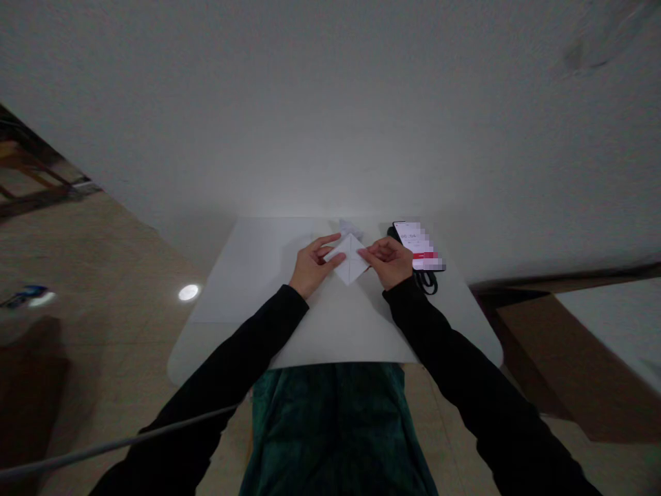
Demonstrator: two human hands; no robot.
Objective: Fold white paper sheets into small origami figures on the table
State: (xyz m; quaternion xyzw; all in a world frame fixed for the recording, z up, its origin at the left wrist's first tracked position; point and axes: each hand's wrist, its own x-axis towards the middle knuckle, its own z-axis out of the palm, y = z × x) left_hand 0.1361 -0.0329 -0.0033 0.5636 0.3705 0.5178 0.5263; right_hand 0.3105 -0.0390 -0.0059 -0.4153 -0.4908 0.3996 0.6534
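Note:
A small sheet of white paper (349,266), folded into a diamond with a crease down its middle, is held above the table between both hands. My left hand (312,266) pinches its left corner, thumb on the face and fingers behind. On the other side my right hand (388,260) grips the right corner between thumb and fingertips. Just behind the diamond lies another pale folded piece of paper (348,226), partly covered by it. Close by my right hand is a phone (410,238) with a lit, partly blurred screen.
The white table (330,337) stands against a grey wall (330,110). Flat white paper (248,275) covers its left part. A black cord (427,282) lies below the phone. A grey cable (129,439) crosses my left sleeve. A brown box (562,365) sits at the right.

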